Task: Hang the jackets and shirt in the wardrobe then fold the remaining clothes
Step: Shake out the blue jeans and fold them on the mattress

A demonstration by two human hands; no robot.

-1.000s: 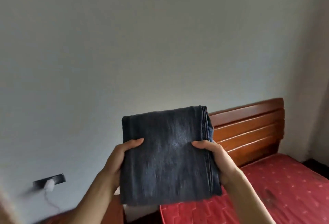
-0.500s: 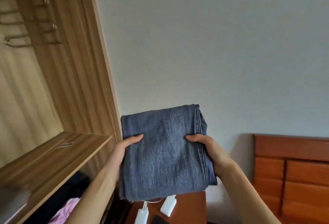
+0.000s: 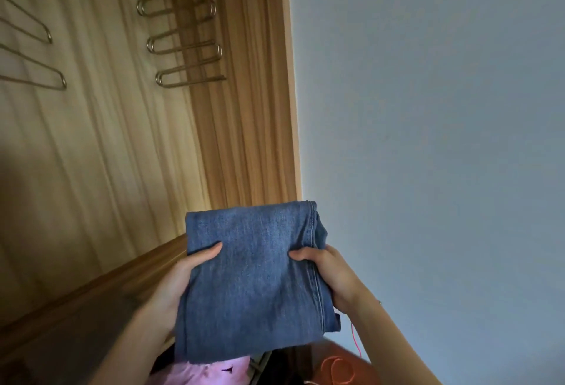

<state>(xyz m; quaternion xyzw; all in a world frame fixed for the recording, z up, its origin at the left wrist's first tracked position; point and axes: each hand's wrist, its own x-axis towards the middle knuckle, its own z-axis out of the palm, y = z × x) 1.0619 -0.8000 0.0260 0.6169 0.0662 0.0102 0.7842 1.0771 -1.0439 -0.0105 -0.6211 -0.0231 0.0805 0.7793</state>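
Both hands, left (image 3: 180,280) and right (image 3: 328,274), pinch the folded jeans (image 3: 253,277) between them by the side edges (thumbs on top); denim looks thick, floppy, fairly heavy, so support underneath.

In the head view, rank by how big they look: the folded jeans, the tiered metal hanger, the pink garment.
1. folded jeans, nearest the camera.
2. tiered metal hanger.
3. pink garment, mostly hidden below the jeans, so its rank is unsure.
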